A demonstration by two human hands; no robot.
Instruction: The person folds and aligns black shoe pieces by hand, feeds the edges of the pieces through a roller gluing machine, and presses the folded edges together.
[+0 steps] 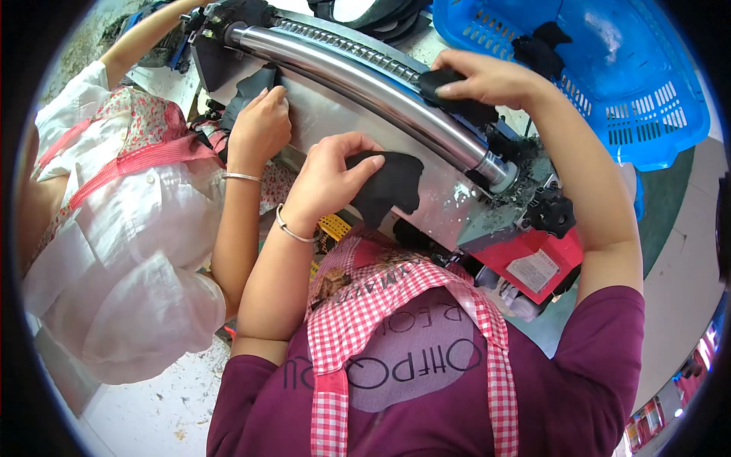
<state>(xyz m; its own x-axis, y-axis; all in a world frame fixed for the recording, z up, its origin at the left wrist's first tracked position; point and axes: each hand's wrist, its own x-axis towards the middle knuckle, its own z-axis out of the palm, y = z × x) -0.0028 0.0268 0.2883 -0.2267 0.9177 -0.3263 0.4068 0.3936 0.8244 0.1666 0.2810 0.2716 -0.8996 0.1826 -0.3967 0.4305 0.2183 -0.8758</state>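
Observation:
My left hand (333,174) pinches a thin black sheet piece (390,186) with an uneven outline between thumb and fingers. That piece lies over the sloping metal plate (324,114) in front of a shiny steel roller (365,95). On the roller's far side, toward its right end, my right hand (487,80) grips another black sheet piece (476,110), thumb on top. Part of this second piece hangs down behind the roller. Whether the two pieces are fabric or leather, I cannot tell.
To the left, a co-worker's hand (259,126) holds a black piece (247,95) at the plate. A blue plastic basket (647,137) with black pieces (541,49) inside stands at the far right. A black knob (552,213) and red box (537,263) sit by the machine's right end.

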